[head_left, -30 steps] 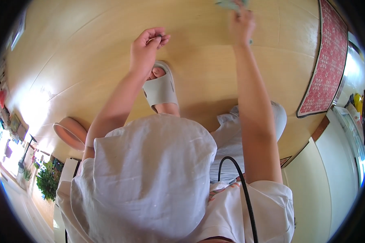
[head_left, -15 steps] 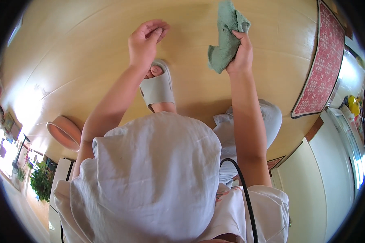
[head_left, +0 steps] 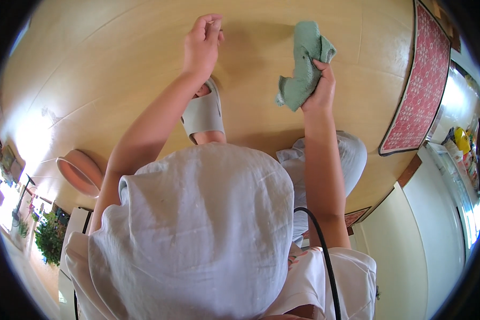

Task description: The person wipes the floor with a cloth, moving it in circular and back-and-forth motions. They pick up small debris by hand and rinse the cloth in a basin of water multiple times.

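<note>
My right hand (head_left: 321, 90) grips a crumpled green cloth (head_left: 305, 66) by its lower right side, with the thumb pressed on top. The cloth is held up above the floor, its long end pointing away from me. To the left, my left hand (head_left: 204, 45) is raised with its fingers curled in and pinched toward the thumb; whatever may be between the fingertips is too small to make out. Just below that hand, a light grey slipper (head_left: 205, 113) is on my foot on the floor.
Pale yellow-brown flooring (head_left: 144, 64) spreads around me. A pinkish basin (head_left: 80, 173) stands at the left, with a green plant (head_left: 50, 237) below it. A red patterned mat (head_left: 418, 85) lies at the right, beside white cabinets (head_left: 437, 213). A black cable (head_left: 325, 256) runs beside my right arm.
The cloth and my right hand have come a little nearer to me. My left hand has moved slightly right and farther away, its fingers still curled.
</note>
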